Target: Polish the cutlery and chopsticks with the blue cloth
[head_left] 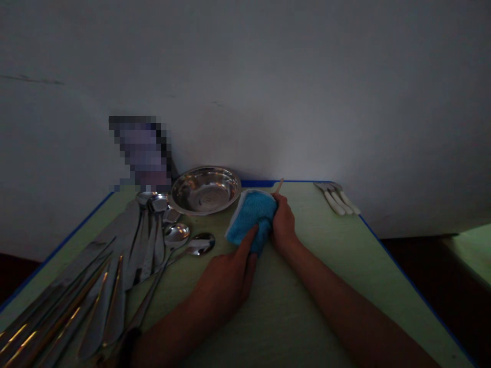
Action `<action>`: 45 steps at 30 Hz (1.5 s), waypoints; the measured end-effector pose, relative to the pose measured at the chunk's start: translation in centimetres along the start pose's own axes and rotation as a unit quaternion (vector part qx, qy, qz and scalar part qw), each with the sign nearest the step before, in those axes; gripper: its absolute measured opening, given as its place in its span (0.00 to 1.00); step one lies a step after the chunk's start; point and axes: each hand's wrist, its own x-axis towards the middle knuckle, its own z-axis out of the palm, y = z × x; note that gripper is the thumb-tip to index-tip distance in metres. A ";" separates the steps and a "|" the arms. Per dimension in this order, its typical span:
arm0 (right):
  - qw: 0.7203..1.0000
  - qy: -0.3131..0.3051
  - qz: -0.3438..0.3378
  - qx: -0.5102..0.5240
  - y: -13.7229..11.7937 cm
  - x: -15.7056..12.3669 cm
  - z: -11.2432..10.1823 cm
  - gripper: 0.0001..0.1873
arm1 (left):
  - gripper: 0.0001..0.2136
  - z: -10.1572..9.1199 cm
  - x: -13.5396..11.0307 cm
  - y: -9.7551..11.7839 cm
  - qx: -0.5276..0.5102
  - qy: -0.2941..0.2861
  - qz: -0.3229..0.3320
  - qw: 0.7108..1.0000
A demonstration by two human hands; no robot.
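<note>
A blue cloth (251, 212) with a pale edge is bunched between my hands above the table's middle. My left hand (224, 278) is closed on its lower part, index finger pressed along the fabric. My right hand (284, 222) is closed at the cloth's right side, around a utensil whose thin pale handle (280, 185) pokes out above the fist. The rest of that utensil is hidden by the cloth and fingers, so its kind does not show. Just left of the cloth stands a shiny metal bowl (207, 191).
Left of my arm lie several spoons (177, 234) and long metal knives (92, 301), overlapping. Several white-handled forks (337, 200) sit at the far right corner. A blurred-out upright object (143, 153) leans against the wall (307, 92) behind the blue-edged green table (314, 332).
</note>
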 end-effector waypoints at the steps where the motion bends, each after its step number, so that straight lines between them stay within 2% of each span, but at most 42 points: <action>1: 1.000 -0.002 -0.010 -0.009 -0.1 0.0 0.0 0.12 | 0.23 0.0 0.0 0.0 0.000 0.000 0.000 1.000; 7: 0.999 0.028 0.020 0.003 0.7 0.4 0.0 0.15 | 0.23 0.2 -0.1 -0.2 0.000 0.002 0.007 1.000; 11: 0.999 0.027 0.036 0.020 1.2 0.6 0.1 0.15 | 0.23 0.2 0.0 -0.1 -0.007 0.002 0.007 1.000; 16: 1.000 -0.003 0.003 0.028 0.7 0.2 0.1 0.14 | 0.23 0.1 0.0 -0.2 -0.004 0.001 0.008 1.000; 19: 1.000 0.003 -0.023 0.001 0.2 0.0 0.1 0.13 | 0.23 0.3 0.0 -0.3 -0.001 0.010 0.014 1.000; 25: 0.999 0.036 0.034 -0.016 -0.1 0.0 0.2 0.18 | 0.23 0.3 0.0 -0.3 0.004 0.000 0.014 1.000; 34: 1.000 0.016 0.011 -0.002 0.4 0.0 0.0 0.17 | 0.23 0.3 -0.1 -0.3 0.002 0.000 0.013 1.000; 37: 0.999 0.032 0.006 -0.009 0.3 -0.1 0.0 0.16 | 0.23 0.4 0.0 -0.4 0.008 0.003 0.013 1.000; 45: 0.997 0.053 0.062 0.016 0.2 0.1 0.3 0.18 | 0.23 0.5 -0.1 -0.4 0.011 0.008 0.021 1.000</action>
